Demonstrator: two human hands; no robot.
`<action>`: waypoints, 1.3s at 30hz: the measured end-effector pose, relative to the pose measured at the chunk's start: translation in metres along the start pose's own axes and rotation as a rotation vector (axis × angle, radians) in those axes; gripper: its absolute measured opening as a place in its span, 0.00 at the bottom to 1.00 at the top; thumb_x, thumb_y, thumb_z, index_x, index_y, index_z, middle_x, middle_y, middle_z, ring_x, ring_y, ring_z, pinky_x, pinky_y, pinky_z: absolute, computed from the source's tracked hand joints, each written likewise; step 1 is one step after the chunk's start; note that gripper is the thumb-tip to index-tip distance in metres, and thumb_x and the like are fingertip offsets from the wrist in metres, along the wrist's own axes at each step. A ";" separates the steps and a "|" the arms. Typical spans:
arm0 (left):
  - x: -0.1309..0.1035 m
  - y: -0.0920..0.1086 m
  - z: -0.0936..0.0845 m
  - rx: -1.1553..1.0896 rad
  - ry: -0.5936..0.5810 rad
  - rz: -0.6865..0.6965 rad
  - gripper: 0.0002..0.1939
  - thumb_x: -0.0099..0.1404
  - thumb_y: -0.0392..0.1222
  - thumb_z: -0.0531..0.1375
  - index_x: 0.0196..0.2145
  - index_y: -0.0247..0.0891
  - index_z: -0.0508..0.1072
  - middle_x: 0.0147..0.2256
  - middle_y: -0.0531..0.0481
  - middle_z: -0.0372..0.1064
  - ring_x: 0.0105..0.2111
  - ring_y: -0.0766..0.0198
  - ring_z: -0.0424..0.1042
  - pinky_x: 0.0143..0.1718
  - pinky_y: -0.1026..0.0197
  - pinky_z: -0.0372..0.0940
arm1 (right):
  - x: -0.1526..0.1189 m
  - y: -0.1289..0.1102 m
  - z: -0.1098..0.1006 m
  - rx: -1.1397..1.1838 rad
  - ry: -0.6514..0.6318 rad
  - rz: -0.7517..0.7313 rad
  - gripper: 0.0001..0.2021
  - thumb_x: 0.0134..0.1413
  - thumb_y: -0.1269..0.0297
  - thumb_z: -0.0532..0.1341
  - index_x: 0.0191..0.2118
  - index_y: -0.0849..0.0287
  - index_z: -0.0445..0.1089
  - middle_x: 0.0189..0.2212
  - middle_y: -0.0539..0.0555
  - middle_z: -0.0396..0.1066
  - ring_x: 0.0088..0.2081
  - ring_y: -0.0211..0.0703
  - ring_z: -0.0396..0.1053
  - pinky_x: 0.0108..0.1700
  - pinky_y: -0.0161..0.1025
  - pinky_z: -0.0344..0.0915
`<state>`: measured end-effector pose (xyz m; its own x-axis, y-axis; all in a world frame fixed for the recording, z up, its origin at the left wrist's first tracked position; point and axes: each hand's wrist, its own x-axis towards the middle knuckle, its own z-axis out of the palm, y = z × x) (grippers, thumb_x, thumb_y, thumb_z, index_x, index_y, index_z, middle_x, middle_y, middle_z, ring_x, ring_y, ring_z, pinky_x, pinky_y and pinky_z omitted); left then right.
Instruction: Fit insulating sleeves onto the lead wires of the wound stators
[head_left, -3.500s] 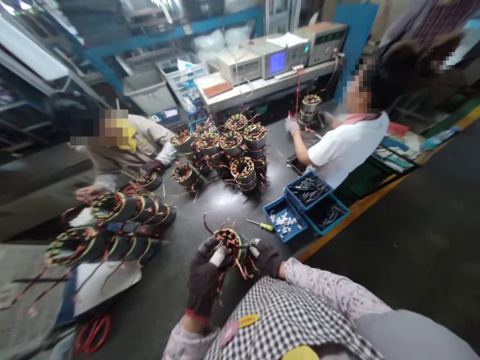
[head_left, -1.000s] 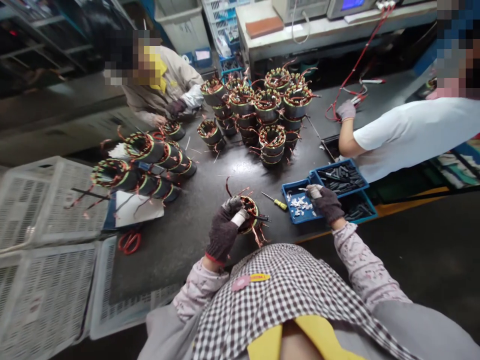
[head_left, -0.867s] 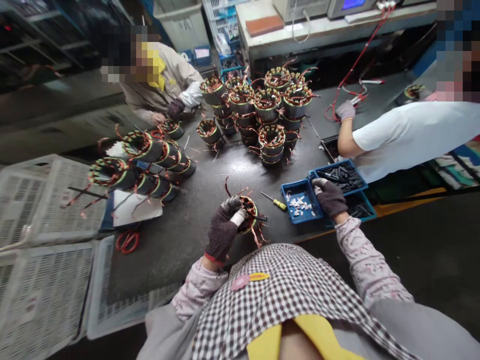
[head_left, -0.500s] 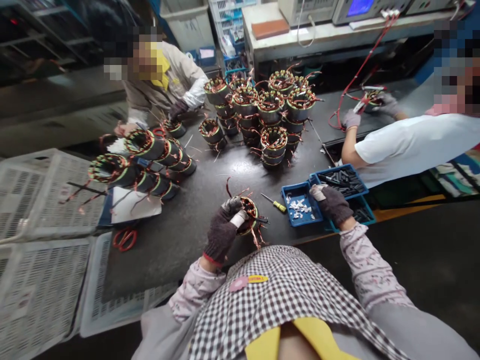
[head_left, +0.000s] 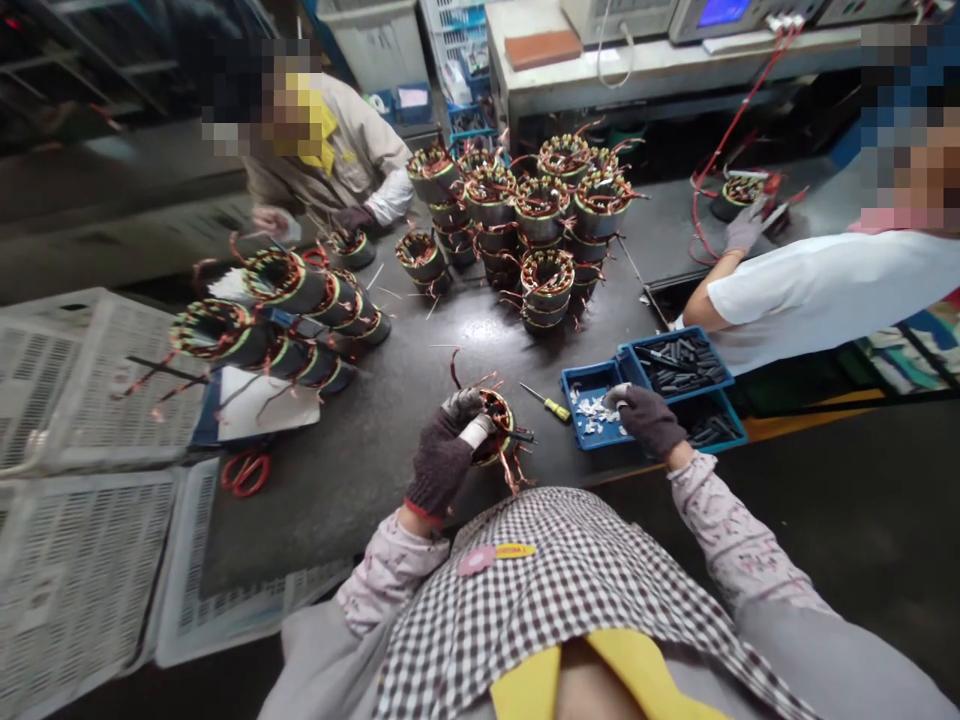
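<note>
My left hand (head_left: 441,458), in a dark glove with pale fingertips, is closed on the near side of a motor stator (head_left: 504,408). The stator rests on the table in front of my apron, with copper leads and dark sleeved ends sticking out. My right hand (head_left: 654,420), gloved alike, hovers at the right side of a small blue tray (head_left: 583,378) with white scraps (head_left: 595,412) in it. Its thumb and fingers are pinched together; whatever they hold is too small to make out. A yellow-handled screwdriver (head_left: 556,408) lies between the stator and the tray.
Blue bins of black tubes (head_left: 679,362) adjoin the tray. Stacked stators (head_left: 546,275) stand mid-table; more lie in rows (head_left: 281,350) at left. Red-handled scissors (head_left: 246,473) lie near plastic crates (head_left: 82,570). Co-workers handle stators at far left and right.
My right hand has moved left from the bins' edge to over the tray of white scraps. My left hand stays on the stator. The right co-worker's hands have shifted, the stator there lower.
</note>
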<state>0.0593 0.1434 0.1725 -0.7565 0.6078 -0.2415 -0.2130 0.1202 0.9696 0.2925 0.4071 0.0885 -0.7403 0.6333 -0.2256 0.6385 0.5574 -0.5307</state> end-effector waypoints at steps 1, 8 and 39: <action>0.001 -0.002 -0.001 0.013 0.008 0.014 0.20 0.52 0.48 0.76 0.41 0.38 0.81 0.43 0.44 0.83 0.43 0.55 0.81 0.50 0.49 0.77 | 0.000 0.002 -0.001 0.125 0.020 0.063 0.15 0.63 0.64 0.55 0.38 0.58 0.81 0.41 0.59 0.83 0.47 0.52 0.78 0.53 0.45 0.71; 0.003 -0.006 0.000 0.035 0.037 0.056 0.17 0.53 0.45 0.75 0.40 0.39 0.82 0.43 0.45 0.83 0.43 0.56 0.80 0.52 0.50 0.76 | -0.002 -0.002 0.010 0.570 0.126 0.306 0.17 0.55 0.50 0.65 0.40 0.57 0.81 0.39 0.60 0.82 0.44 0.55 0.79 0.51 0.49 0.75; 0.056 0.019 0.158 0.595 -0.771 -0.070 0.04 0.63 0.35 0.67 0.38 0.36 0.80 0.34 0.51 0.78 0.34 0.65 0.75 0.44 0.58 0.74 | -0.043 0.041 -0.053 0.125 0.421 0.249 0.17 0.65 0.65 0.56 0.48 0.60 0.81 0.51 0.64 0.80 0.53 0.53 0.74 0.63 0.48 0.66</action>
<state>0.1103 0.3043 0.1838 -0.0970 0.9055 -0.4130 0.2653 0.4235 0.8662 0.3618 0.4310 0.1202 -0.4031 0.9149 -0.0222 0.7357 0.3095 -0.6024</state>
